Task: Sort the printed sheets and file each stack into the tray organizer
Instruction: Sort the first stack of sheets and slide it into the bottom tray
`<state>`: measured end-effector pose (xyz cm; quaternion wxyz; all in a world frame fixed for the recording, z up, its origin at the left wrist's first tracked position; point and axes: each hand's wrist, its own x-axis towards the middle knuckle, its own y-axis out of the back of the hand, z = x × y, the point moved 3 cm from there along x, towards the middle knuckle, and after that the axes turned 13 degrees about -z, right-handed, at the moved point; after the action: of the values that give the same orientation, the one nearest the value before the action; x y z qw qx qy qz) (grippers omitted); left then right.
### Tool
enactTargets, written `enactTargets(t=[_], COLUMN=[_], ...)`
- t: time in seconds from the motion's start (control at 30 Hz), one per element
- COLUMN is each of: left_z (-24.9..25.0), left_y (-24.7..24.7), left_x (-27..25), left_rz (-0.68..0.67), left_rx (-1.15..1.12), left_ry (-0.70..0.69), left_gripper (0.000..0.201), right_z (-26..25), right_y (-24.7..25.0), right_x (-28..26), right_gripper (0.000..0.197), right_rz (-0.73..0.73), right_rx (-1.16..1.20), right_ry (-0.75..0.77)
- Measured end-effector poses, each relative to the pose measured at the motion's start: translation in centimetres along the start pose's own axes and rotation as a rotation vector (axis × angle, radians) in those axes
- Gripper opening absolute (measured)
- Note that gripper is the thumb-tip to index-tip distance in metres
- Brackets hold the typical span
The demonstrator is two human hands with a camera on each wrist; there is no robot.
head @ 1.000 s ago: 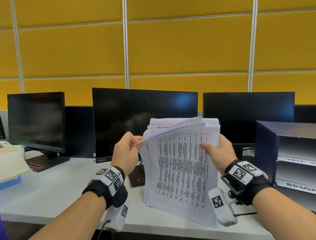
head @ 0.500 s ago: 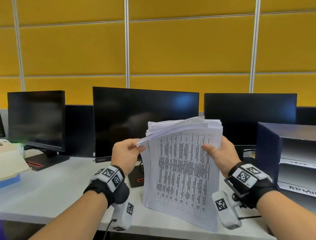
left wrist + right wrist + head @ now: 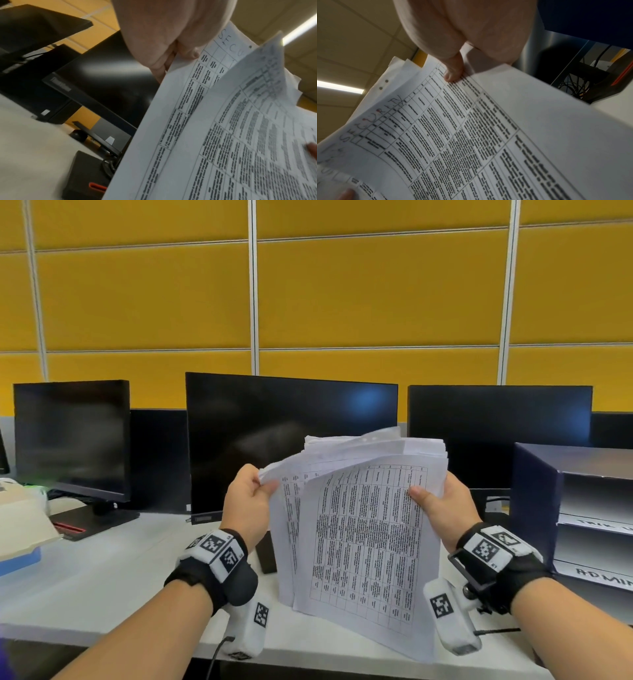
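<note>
I hold a thick stack of printed sheets [image 3: 363,529] upright above the desk, tables of small text facing me. My left hand [image 3: 248,498] pinches the top left corner of the sheets behind the front one [image 3: 197,75], where handwritten letters "SECU" show. My right hand [image 3: 438,501] grips the stack's right edge with the thumb [image 3: 453,73] pressed on the front page [image 3: 488,135]. The front page has peeled away from the one behind at its left edge. The dark blue tray organizer [image 3: 537,508] stands at the right, with labelled shelves.
Three dark monitors [image 3: 291,440] line the back of the white desk [image 3: 102,577], their stands on it. A beige and blue box [image 3: 20,529] sits at the far left. A yellow panelled wall rises behind. Cables run behind the organizer [image 3: 573,86].
My left hand has pulled the upper left corner of the rear sheets further left, so the front page now fans apart from them. The stack has risen slightly; my right hand keeps its grip.
</note>
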<state>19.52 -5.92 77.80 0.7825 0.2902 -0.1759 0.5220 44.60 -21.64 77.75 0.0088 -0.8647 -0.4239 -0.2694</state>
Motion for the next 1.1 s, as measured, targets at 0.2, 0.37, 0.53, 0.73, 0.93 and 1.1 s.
enactTargets(t=[0.2, 0.37, 0.53, 0.73, 0.93, 1.1], left_z=[-3.1, -2.7, -1.8, -0.4, 0.4, 0.6], left_y=[3.5, 6.9, 9.0, 9.5, 10.1, 11.2], left_x=[0.3, 0.1, 0.0, -0.7, -0.4, -0.5], left_rz=[0.209, 0.397, 0.489, 0.539, 0.599, 0.619], left_rx=[-0.091, 0.108, 0.17, 0.161, 0.149, 0.193], left_ry=[0.175, 0.205, 0.211, 0.162, 0.104, 0.107], left_gripper=[0.014, 0.01, 0.011, 0.011, 0.011, 0.013], right_z=[0.2, 0.0, -0.4, -0.6, -0.6, -0.6], right_y=[0.1, 0.5, 0.8, 1.6, 2.6, 2.9], right_x=[-0.1, -0.2, -0.7, -1.1, -1.3, -1.5], right_gripper=[0.035, 0.037, 0.036, 0.036, 0.038, 0.036], right_rz=[0.018, 0.07, 0.114, 0.13, 0.132, 0.137], right_rx=[0.007, 0.009, -0.002, -0.013, -0.044, -0.038], right_ry=[-0.012, -0.032, -0.045, -0.056, -0.048, -0.046])
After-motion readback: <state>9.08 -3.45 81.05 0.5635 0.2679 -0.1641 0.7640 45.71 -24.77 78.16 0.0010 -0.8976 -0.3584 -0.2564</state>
